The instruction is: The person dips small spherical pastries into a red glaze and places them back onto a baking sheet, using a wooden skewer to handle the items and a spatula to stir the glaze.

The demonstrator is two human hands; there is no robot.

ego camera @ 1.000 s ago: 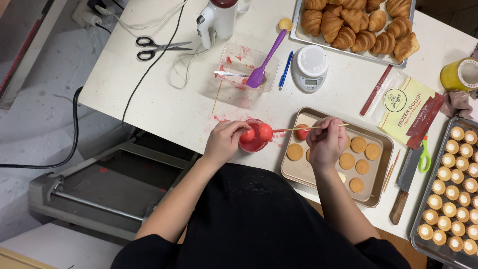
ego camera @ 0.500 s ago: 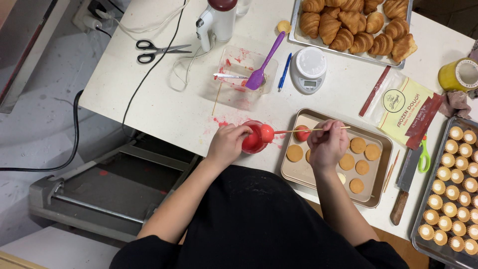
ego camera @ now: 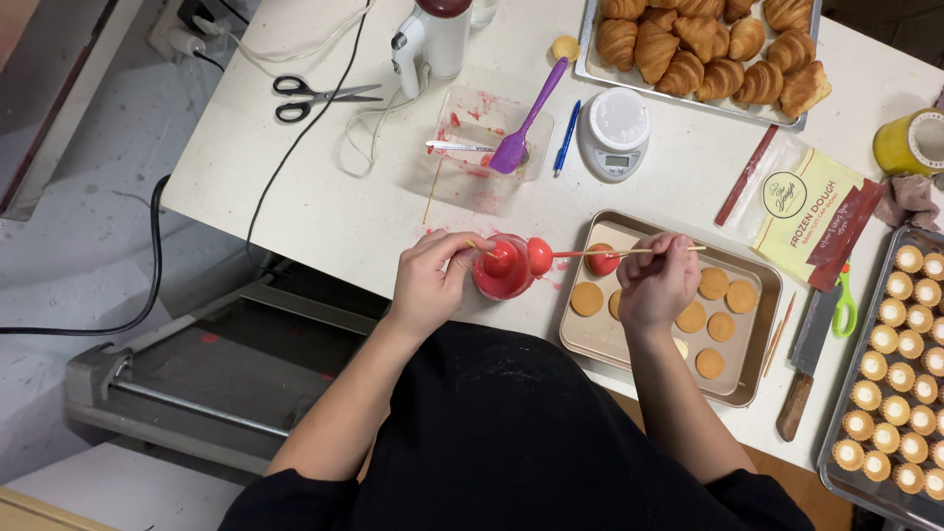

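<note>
1. Head view: the left hand curls its fingers closed around the small red cup on the counter.
2. The right hand pinches a thin skewer carrying a red-coated ball just above the cup.
3. The baking tray holds round biscuits.

A glossy red ball is seen above a small cup of red glaze. Pale golden-brown round biscuits are laid on a tan tray. A purple spatula, black-handled scissors and a speckled off-white tabletop are shown.
</note>
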